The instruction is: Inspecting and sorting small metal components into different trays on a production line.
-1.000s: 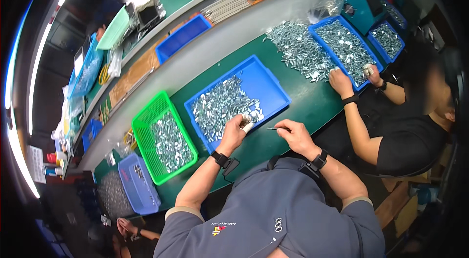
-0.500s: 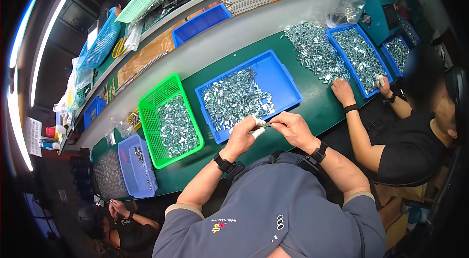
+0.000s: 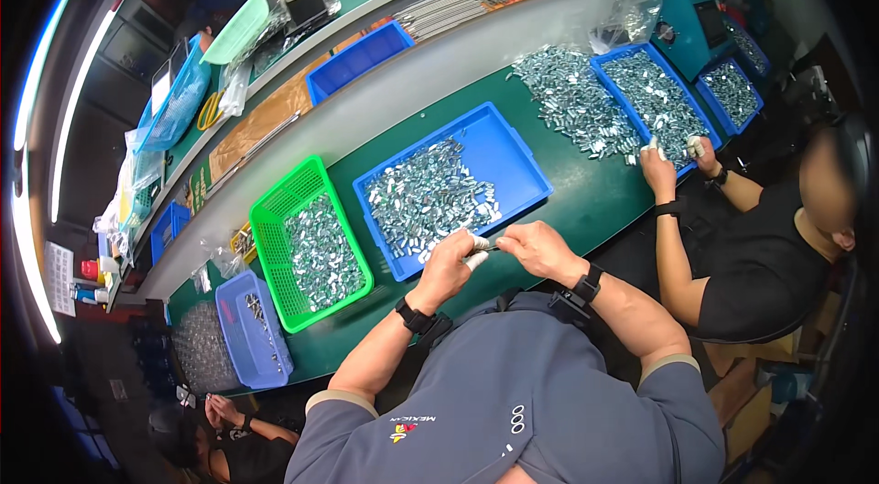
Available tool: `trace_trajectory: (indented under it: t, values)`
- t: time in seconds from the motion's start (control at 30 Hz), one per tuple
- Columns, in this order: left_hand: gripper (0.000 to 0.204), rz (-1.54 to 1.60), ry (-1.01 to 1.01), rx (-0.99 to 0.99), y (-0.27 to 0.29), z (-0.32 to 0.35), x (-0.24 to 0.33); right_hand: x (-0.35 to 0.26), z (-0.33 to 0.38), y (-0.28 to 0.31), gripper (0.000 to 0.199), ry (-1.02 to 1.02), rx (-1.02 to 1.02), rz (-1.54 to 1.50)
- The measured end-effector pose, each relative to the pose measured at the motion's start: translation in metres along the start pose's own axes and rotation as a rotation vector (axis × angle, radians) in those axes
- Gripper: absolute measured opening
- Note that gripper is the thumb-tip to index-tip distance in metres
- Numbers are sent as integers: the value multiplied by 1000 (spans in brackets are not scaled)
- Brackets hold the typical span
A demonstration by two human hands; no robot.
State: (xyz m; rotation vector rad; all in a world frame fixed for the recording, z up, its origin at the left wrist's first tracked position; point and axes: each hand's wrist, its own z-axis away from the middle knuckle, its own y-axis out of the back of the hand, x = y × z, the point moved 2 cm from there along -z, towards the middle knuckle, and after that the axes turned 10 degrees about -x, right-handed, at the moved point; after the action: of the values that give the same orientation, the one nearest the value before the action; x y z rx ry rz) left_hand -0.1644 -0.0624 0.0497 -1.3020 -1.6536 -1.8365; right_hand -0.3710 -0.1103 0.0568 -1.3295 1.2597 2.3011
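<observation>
Left hand (image 3: 449,266) and right hand (image 3: 536,249) meeting over the green bench (image 3: 586,200), fingers of both pinching one small silvery part (image 3: 483,251), just in front of the blue tray (image 3: 513,150) of metal pieces (image 3: 426,200)

Looks like a factory assembly line: long green workbench (image 3: 586,200), blue trays (image 3: 513,163) heaped with tiny metal parts (image 3: 426,200), workers side by side.
</observation>
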Motion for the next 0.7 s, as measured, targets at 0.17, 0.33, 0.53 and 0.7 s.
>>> trace_trajectory:
  t: [0.17, 0.33, 0.53, 0.7]
  values:
    - [17, -27, 10, -25, 0, 2, -1, 5, 0, -10, 23, 86, 32, -183]
    - [17, -99, -33, -50, -4, 2, -6, 20, -6, -17, 27, 83, 2, -93]
    - [16, 5, 51, -65, -10, 2, -6, 27, -3, -19, 24, 21, -44, -157]
    - [14, 290, 218, -101, -10, 4, -20, 28, 0, -24, 23, 117, 62, -166]
